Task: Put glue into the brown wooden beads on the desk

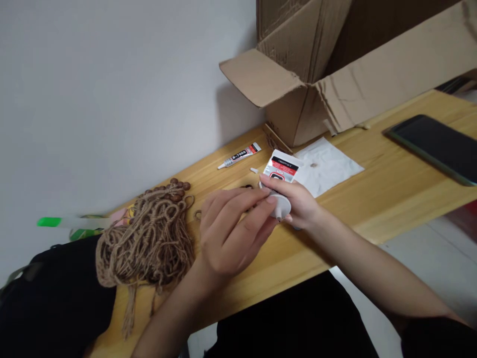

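Note:
My right hand (298,201) grips a large white glue tube (282,171) with a red and black label, its cap end pointing toward me. My left hand (231,231) is curled, its thumb and fingertips pinching at the tube's white cap (279,206). Both hands hover just above the wooden table (372,199). A bundle of brown knotted cord with wooden beads (152,236) lies left of my left hand. A small B-7000 glue tube (240,155) lies farther back, with a tiny white cap (254,170) beside it.
An open cardboard box (316,74) stands at the back against the white wall. A white paper sheet (328,166) lies before it, and a dark phone (436,146) rests at the right. A green-tipped tool (67,222) and a black bag (52,298) sit at the left.

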Motion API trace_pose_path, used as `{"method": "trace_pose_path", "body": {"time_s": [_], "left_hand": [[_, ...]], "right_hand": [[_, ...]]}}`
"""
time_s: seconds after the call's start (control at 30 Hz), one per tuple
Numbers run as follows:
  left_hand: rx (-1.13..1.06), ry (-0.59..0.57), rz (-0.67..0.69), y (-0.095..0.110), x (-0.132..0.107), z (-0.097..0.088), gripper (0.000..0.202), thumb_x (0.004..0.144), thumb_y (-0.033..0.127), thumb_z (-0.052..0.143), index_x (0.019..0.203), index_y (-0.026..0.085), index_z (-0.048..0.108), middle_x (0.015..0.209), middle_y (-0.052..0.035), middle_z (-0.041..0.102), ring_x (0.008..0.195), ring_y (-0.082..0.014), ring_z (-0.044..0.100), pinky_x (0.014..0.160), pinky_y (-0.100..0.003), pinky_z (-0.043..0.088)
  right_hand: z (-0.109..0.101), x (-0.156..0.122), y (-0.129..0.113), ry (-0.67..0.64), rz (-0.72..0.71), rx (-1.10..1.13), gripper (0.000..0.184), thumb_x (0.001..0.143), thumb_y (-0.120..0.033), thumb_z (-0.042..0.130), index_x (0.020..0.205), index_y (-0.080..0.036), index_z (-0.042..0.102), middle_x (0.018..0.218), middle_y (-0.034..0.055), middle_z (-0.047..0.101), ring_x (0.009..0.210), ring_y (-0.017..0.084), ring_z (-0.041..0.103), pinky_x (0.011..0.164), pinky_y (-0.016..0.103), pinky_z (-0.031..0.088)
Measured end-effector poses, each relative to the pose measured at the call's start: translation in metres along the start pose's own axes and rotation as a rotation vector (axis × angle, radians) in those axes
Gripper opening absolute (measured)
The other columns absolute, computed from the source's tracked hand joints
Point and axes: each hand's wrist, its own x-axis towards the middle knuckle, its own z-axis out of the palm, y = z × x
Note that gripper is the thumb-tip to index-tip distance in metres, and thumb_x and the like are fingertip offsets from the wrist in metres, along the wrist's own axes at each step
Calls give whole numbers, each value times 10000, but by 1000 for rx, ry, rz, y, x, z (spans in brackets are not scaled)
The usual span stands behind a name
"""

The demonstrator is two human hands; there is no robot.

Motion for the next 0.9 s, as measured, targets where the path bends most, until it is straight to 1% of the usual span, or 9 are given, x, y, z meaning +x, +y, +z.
{"method": "trace_pose_path", "body": {"time_s": [0.13, 0.3, 0.5, 0.63, 0.7, 0.83, 0.9], "left_hand": [[0, 17, -1, 3, 4, 0, 264, 783, 183, 699, 1010, 240, 578, 994, -18, 678, 873, -188, 660, 746, -322, 539], [2, 34, 6, 6, 7, 1, 240, 766, 166, 718, 954, 226, 581, 968, -22, 678, 838, -181, 669, 724, -315, 547], [-6, 18, -29, 6, 5, 1, 255, 790, 189, 688, 1007, 263, 576, 1001, -1, 669, 869, -183, 667, 747, -322, 552], [-16, -13, -50, 6, 3, 1, 283, 821, 211, 650, 1077, 294, 563, 1034, 4, 666, 909, -192, 658, 769, -346, 551], [-23, -13, -55, 6, 2, 0, 297, 811, 199, 660, 1082, 281, 567, 1033, -2, 669, 908, -186, 651, 770, -347, 556], [-60, 3, -46, 5, 1, 1, 348, 749, 144, 719, 1068, 205, 593, 1039, -41, 670, 924, -185, 637, 797, -342, 559], [-61, 1, -58, 5, 0, 2, 355, 756, 159, 716, 1082, 224, 590, 1047, -31, 668, 931, -185, 637, 801, -344, 560]], "right_hand": [[0, 0, 0, -9, 13, -9, 477, 791, -496, 577, 474, -159, 465, 310, -46, 361, 296, 36, 322, 323, 159, 279], [0, 0, 0, 4, 26, 2, 462, 774, -497, 592, 474, -163, 481, 304, -48, 358, 289, 39, 331, 314, 159, 268], [1, -1, -2, 16, 19, 3, 467, 784, -472, 587, 462, -163, 448, 304, -44, 356, 286, 37, 323, 299, 156, 250], [0, -1, -1, 10, 24, 28, 423, 795, -448, 580, 504, -159, 478, 314, -47, 367, 288, 38, 325, 303, 153, 250], [0, 0, -1, 10, 35, 33, 414, 797, -452, 576, 520, -157, 490, 316, -48, 368, 291, 39, 325, 309, 154, 259], [-1, 0, 0, 5, 48, 18, 438, 788, -477, 578, 506, -153, 495, 314, -45, 359, 301, 40, 336, 314, 154, 272], [-1, 1, 0, 8, 49, 14, 451, 775, -489, 588, 490, -155, 488, 309, -44, 357, 298, 41, 335, 310, 156, 272]]}}
